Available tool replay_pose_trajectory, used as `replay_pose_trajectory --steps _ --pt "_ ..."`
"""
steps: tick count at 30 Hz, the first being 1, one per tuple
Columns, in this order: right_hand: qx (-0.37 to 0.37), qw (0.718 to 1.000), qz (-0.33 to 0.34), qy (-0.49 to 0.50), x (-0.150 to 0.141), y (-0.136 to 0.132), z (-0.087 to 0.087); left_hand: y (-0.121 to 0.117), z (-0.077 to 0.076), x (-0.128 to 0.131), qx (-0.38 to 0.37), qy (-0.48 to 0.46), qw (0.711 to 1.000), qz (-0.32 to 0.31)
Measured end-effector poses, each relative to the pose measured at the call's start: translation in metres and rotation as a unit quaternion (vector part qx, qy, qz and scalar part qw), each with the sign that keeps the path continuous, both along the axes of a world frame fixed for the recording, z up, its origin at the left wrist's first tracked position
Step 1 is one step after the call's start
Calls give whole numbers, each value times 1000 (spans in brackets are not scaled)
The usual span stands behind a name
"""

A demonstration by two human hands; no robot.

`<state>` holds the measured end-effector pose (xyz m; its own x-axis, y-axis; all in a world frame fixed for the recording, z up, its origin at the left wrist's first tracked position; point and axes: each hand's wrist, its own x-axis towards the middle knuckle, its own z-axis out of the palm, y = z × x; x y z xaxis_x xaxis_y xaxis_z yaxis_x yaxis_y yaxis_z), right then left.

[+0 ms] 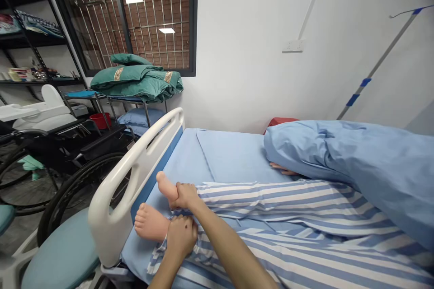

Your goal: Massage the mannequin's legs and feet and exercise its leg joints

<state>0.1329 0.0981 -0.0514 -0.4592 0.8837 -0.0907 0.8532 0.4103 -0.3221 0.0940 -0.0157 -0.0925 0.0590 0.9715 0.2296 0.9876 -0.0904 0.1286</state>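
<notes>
Two bare, smooth, doll-like feet show at the foot end of the bed, both toes toward the footboard. My left hand (pixel 181 235) is closed around the ankle of the near foot (pixel 151 223), at the trouser cuff. Just beyond it, my right hand (pixel 186 196) wraps the ankle of the far foot (pixel 166 187), with the thumb side toward the sole. Blue-and-white striped trousers (pixel 257 198) cover both legs, which lie stretched out along the light blue sheet (pixel 230 153). My fingertips are partly hidden behind the ankles.
A white footboard (pixel 139 158) borders the bed on the left. A bunched blue quilt (pixel 349 162) covers the figure's upper part, with fingers (pixel 283 169) showing under its edge. Beyond the footboard stand a wheelchair (pixel 81 162), a teal stool (pixel 63 253) and folded green bedding (pixel 139 79).
</notes>
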Motion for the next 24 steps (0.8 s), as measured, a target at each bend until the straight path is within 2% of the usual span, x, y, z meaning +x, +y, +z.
replay_pose_trajectory --steps 4,7,9,11,13,15,17,20,22,24 --pt "22 1000 5 9 2 -10 7 -2 -2 1 6 -9 1000 -2" --pt "43 999 16 -7 2 -14 -3 -4 -8 0 27 -30 999 4" --pt "31 999 28 -18 1 -14 -11 -5 -4 -4 54 -54 997 -13" --pt "26 999 37 -20 1 -12 -18 -5 12 -12 88 -73 993 -38" --pt "40 998 43 -17 2 -11 -22 -1 39 -24 121 -66 990 -39" --pt "59 997 46 -13 2 -11 -25 8 70 -37 145 -27 989 -2" --pt "69 996 49 -14 3 -12 -27 21 95 -51 150 29 987 53" --pt "76 996 44 -23 2 -12 -29 46 109 -66 39 102 988 105" --pt "79 996 40 -28 2 -11 -30 61 107 -73 -51 126 984 112" --pt "83 995 40 -32 2 -10 -31 74 105 -77 -97 135 980 110"
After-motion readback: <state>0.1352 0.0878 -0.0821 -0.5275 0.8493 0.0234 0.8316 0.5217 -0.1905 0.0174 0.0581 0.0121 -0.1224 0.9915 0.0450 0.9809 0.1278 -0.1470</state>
